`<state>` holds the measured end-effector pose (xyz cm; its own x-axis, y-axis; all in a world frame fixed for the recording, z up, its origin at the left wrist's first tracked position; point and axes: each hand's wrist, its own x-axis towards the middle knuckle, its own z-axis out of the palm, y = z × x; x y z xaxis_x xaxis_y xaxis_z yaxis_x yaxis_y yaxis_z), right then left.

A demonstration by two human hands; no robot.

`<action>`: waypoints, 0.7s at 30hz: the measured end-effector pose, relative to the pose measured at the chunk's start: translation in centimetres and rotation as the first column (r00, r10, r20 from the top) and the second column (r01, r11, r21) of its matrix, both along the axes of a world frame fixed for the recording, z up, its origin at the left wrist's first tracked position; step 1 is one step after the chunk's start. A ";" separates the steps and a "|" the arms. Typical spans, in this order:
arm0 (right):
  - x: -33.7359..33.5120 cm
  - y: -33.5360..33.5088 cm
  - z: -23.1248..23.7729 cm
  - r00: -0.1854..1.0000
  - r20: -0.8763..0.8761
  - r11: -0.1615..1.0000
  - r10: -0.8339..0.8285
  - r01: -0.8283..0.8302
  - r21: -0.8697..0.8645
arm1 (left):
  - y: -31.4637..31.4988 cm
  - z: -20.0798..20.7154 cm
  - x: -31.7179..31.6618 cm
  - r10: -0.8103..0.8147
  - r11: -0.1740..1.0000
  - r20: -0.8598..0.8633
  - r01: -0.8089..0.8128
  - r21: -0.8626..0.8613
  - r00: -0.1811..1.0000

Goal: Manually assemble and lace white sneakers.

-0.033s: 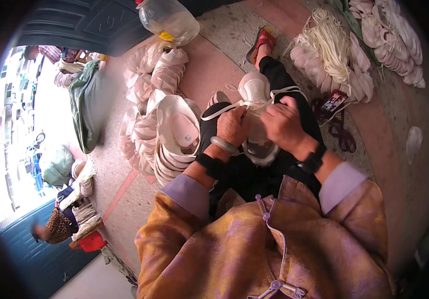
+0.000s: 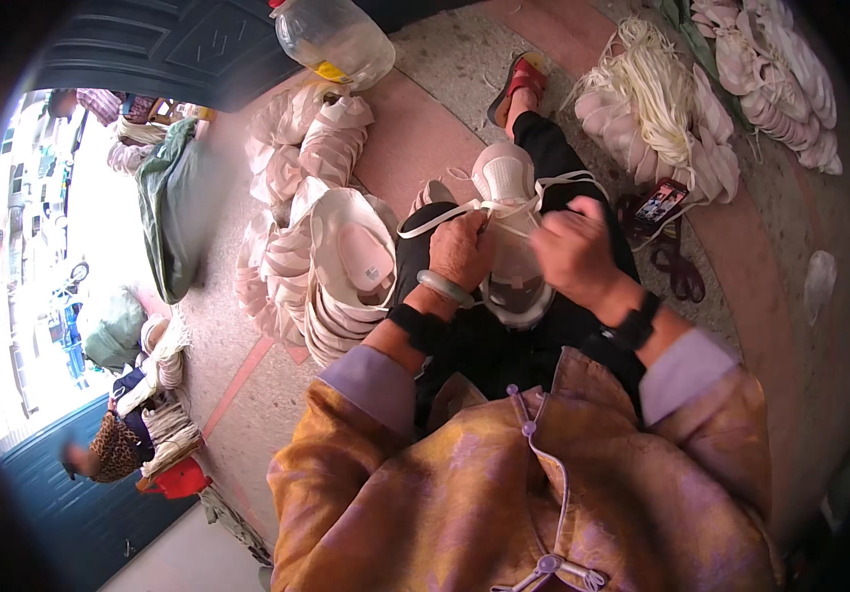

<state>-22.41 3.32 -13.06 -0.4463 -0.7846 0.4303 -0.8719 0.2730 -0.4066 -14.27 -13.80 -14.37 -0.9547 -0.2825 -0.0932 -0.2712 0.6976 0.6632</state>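
Across my lap lies a pale shoe upper (image 2: 516,259), its padded tongue (image 2: 504,176) pointing away from me. White shoelace (image 2: 437,225) runs across it and loops out on both sides. My left hand (image 2: 460,252) is closed at the upper's left edge, fingers curled by the lace holes; the fingertips are partly hidden. On the right side, my right hand (image 2: 579,249) is closed in a pinch, slightly blurred, with a strand of lace leading into it. A stack of similar pale uppers (image 2: 351,247) rests beside my left knee.
More uppers (image 2: 311,138) lie at the far left below a clear plastic jug (image 2: 336,44). Right of my leg are a heap of uppers topped with loose laces (image 2: 652,94), a phone (image 2: 662,202) and dark scissors handles (image 2: 680,271). Another person (image 2: 114,444) is at the left doorway.
My right hand has shifted slightly to the right, away from the middle of the upper. My left hand and the upper stay in place.
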 end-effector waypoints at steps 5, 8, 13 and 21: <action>-0.6 15.8 -1.2 0.904 0.211 0.924 -0.372 0.338 0.180 | -0.4 -0.1 -0.4 0.013 1.000 -0.009 -0.013 0.009 1.000; 1.1 30.7 -4.7 0.620 0.226 0.631 -0.751 0.574 0.523 | -0.2 -0.7 -0.6 -0.019 1.000 -0.026 0.018 -0.012 0.999; 2.3 32.6 -5.8 0.528 0.410 0.615 -0.743 0.299 0.730 | -0.1 -0.3 -0.5 -0.052 0.996 0.016 0.053 -0.072 0.999; -2.2 9.4 -0.3 0.850 0.438 0.957 -0.291 0.270 0.111 | 1.3 2.3 -1.3 -0.016 0.997 -0.188 0.002 -0.076 0.982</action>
